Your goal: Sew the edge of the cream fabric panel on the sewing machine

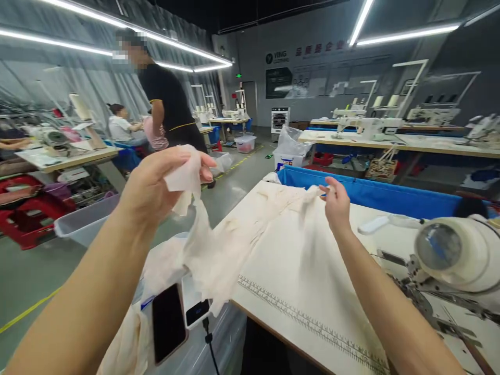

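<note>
A thin, pale piece of fabric (219, 245) stretches between my two hands above the left side of the sewing table (297, 291). My left hand (156, 179) is raised and closed on one end, with a loose white flap showing over the fingers. Over the table's far edge, my right hand (336, 200) pinches the other end between thumb and fingers. The fabric sags in the middle and drapes past the table's left edge. A sewing machine (457, 260) stands at the right, near my right forearm.
A phone (169, 323) and a white power bank (195, 304) with a cable lie on a plastic bin at lower left. A printed ruler (308, 323) runs along the table's front. Behind the table hangs a blue cloth trough (383, 195). A person (166, 94) stands at left.
</note>
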`<state>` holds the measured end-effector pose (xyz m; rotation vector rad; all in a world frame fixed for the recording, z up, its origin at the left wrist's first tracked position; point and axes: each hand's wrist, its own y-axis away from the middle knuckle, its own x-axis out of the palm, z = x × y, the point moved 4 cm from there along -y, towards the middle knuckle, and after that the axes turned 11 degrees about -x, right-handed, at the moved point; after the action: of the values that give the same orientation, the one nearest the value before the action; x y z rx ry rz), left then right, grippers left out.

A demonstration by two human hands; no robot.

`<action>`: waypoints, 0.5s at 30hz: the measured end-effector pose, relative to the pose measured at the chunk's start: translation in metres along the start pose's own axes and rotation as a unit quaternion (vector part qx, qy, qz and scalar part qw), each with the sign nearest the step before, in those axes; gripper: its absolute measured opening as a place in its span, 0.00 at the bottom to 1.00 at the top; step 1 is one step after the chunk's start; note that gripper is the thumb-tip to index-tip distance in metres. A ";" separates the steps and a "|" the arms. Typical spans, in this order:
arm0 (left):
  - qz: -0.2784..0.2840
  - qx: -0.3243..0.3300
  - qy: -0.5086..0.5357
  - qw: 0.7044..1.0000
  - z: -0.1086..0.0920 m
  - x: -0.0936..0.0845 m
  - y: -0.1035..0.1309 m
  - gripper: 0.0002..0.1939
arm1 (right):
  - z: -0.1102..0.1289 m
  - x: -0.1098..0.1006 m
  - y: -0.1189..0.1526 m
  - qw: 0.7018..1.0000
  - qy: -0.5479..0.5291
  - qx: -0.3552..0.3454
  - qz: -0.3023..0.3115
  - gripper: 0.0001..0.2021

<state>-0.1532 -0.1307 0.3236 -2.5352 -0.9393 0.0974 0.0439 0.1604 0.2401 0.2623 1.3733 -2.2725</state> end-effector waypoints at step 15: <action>0.182 -0.096 -0.394 0.896 0.108 0.141 -0.076 0.09 | 0.006 -0.065 0.165 0.942 -0.147 0.300 -0.021 0.20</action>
<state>-0.1139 0.0508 0.2696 -2.8526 -0.7235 1.2798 0.1809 0.1104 0.1396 0.0751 0.5198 -2.5869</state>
